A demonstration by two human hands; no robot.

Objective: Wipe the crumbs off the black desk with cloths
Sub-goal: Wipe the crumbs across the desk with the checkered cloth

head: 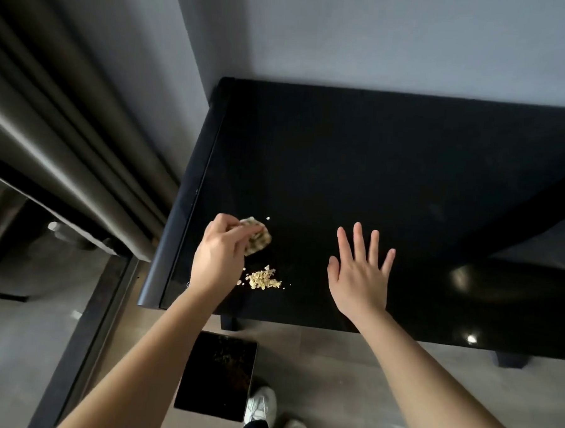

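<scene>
now my left grip [218,259] pinches the cloth [257,240] just behind the crumbs [264,280] to sweep them; right grip [360,270] spread flat, bracing on the worktop [375,159].

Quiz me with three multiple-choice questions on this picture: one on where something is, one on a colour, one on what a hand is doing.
1. Where does the crumb pile lie?
A) on the desk, near its front left corner
B) on the floor
C) on a chair

2. What colour is the desk?
A) white
B) black
C) red

3. How is the right hand held?
A) clenched in a fist
B) fingers straight and spread, holding nothing
C) gripping a cup

Answers:
1 A: the pile sits on the desk top beside the left hand, which pinches a pale round piece.
2 B: the glossy top is black all over.
3 B: all five fingers are fanned out over the desk, with nothing in them.
</scene>
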